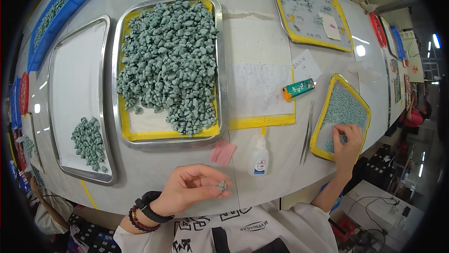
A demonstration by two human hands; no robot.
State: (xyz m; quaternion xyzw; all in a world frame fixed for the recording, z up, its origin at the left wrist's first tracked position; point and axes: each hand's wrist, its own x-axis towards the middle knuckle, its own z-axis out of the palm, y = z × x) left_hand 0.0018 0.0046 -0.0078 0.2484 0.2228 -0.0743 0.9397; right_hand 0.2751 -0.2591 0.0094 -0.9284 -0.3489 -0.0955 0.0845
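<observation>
My left hand (196, 186) is closed in a pinch near the table's front edge. Between its thumb and fingertips sits a small grey-green lumpy piece (222, 186). Over at the right, my right hand (348, 144) reaches into a yellow-edged tray (315, 151) spread with tiny grey-green pieces (347, 109). Its fingertips are pressed together down among them; what they pinch, if anything, is too small to make out. Tweezers (307, 133) lie beside that tray's left edge. A white glue bottle (259, 157) with a yellow tip stands between my two hands.
A metal tray (223, 66) heaped with larger grey-green pieces (170, 56) lies left of centre. Left of it, another tray (77, 98) holds a small pile (89, 143). A green lighter (299, 89), pink cloth (222, 153) and yellow-edged far tray (322, 44) also lie here.
</observation>
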